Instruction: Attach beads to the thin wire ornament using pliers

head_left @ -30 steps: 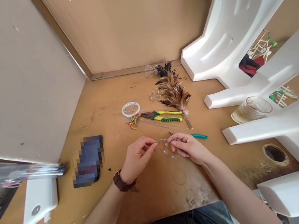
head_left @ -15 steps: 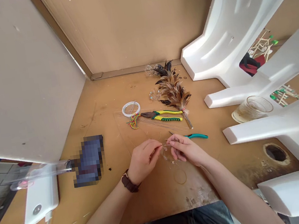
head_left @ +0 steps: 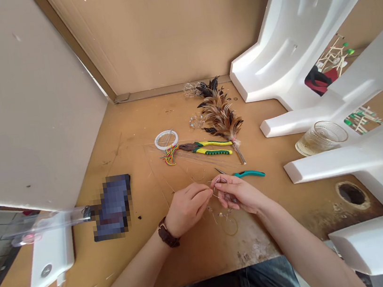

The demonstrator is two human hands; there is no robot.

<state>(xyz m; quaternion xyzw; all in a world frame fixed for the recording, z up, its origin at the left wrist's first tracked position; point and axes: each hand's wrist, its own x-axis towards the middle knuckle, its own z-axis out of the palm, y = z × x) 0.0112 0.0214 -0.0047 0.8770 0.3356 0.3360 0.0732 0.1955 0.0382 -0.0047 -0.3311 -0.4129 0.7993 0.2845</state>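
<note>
The left hand [head_left: 187, 209] and right hand [head_left: 237, 194] nearly meet above the wooden board [head_left: 133, 137], their fingers curled and pinching a thin wire [head_left: 216, 195] between them, with a loose wire shape [head_left: 219, 213] just below. Small teal-handled pliers [head_left: 249, 174] lie just beyond the right hand, while yellow-handled pliers [head_left: 206, 147], a feather bunch [head_left: 221, 118] and a wire coil [head_left: 166, 140] sit farther off.

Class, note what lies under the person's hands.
Below the left hand and right hand, bent thin wire and a thin ring show on the board; whatever lies directly beneath the palms is covered.
</note>
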